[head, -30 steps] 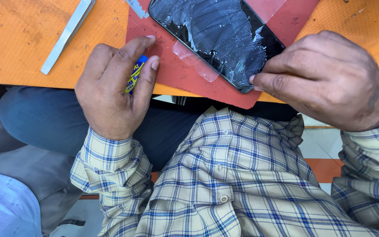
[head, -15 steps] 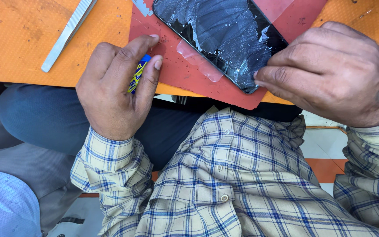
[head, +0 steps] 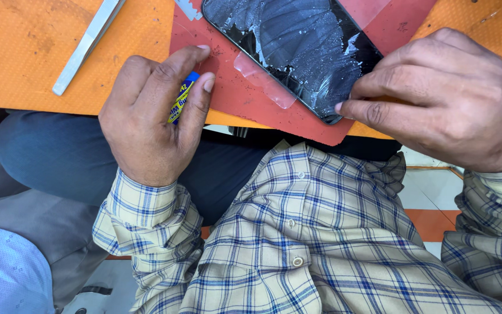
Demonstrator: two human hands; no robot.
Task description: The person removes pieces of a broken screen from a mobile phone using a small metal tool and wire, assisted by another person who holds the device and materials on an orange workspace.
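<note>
The right hand (head: 443,99) has slid further over the phone (head: 297,52), pinching its cracked corner at the mat's (head: 228,99) near edge; the left hand (head: 152,116) clasps a small tube (head: 182,99). Lifting the glass needs a steady peel.

A dark phone screen (head: 291,49), rectangular with rounded corners and badly cracked with whitish shatter lines, lies tilted at the top centre of the frame. Left of centre, a small blue-and-yellow labelled tube (head: 181,100) shows between curled fingers; its full shape is hidden.
</note>
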